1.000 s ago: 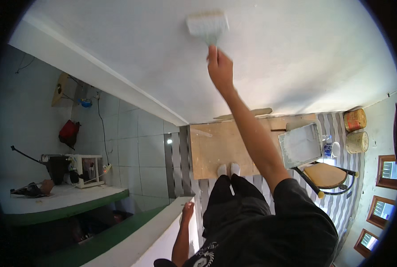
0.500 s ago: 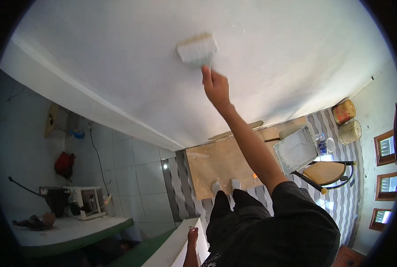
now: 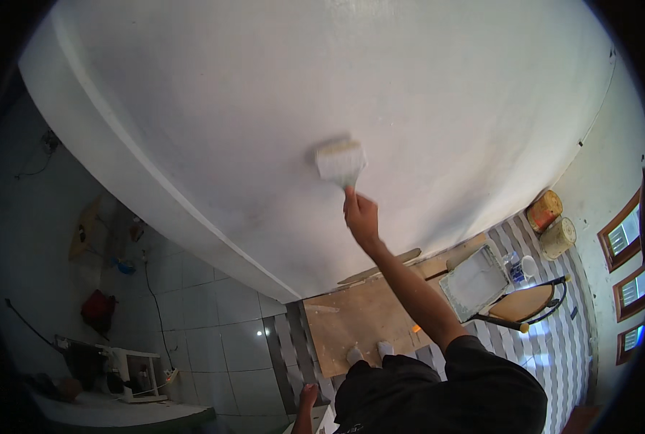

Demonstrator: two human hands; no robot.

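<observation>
My right hand point(image 3: 361, 217) is closed round the handle of a wide flat paintbrush point(image 3: 340, 162), its thumb along the handle. White paint coats the bristles, and their tip is at the white wall point(image 3: 250, 94), a dark shadow beside it. The brush is slightly blurred. Low in the picture, my left hand point(image 3: 308, 396) hangs beside my body with its fingers curled in. Whatever it may hold is hidden. Wetter, shinier streaks show on the wall near the top.
A brown board point(image 3: 359, 318) lies under my feet. To the right stand a paint tray point(image 3: 476, 278), a white cup point(image 3: 528, 267), a chair point(image 3: 521, 304) and two buckets point(image 3: 544, 210), point(image 3: 558, 237). The wall's edge point(image 3: 192, 210) borders a tiled room at left, with a white frame point(image 3: 138, 376).
The view has tilted, so more of the upper wall shows. My right hand and the brush now appear lower and slightly further right. The left hand stays low beside me.
</observation>
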